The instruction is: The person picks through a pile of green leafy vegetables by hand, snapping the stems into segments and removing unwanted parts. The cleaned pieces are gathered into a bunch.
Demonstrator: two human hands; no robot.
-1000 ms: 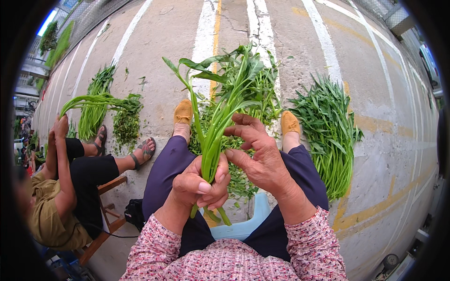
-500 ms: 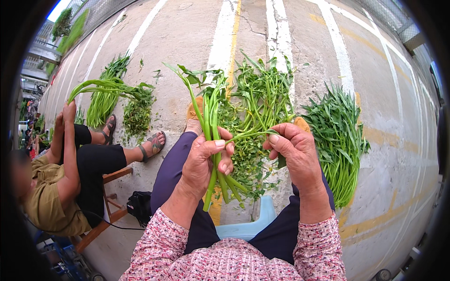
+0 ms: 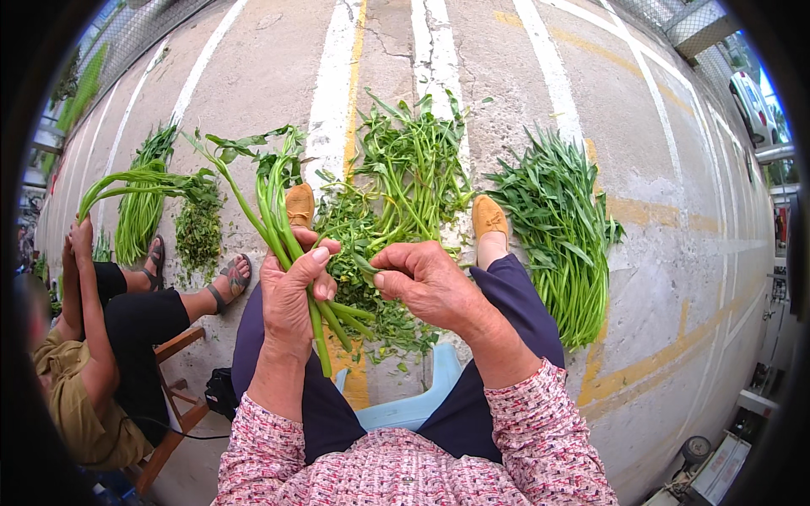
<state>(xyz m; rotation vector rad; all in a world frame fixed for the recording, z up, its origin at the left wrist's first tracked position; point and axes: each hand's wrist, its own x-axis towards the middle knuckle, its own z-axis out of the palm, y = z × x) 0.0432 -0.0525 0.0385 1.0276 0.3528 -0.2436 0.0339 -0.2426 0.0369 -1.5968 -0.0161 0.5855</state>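
Upright in my left hand [image 3: 291, 295] is a small bunch of water spinach [image 3: 274, 207], its thick hollow stems passing through closed fingers. The cut ends stick out below and the leafy tops above. My right hand [image 3: 434, 282] is just to the right, thumb and forefinger pinched on a green leaf [image 3: 364, 266]. Whether that leaf is still joined to a stem, I cannot make out. Under both hands lies a scatter of picked leaves [image 3: 396, 325], and beyond it a loose pile of water spinach [image 3: 413, 160].
A neat heap of water spinach [image 3: 557, 244] lies right of my right shoe [image 3: 489, 216]. At left, a seated person [image 3: 89, 363] holds up long stems [image 3: 126, 177], with a bundle [image 3: 142, 202] and a leaf pile [image 3: 199, 232] nearby. A pale blue stool [image 3: 413, 409] is beneath me.
My view has swung right, so everything sits further left. My right hand has come closer to my left; the thin stem that stretched between them no longer shows as a span.
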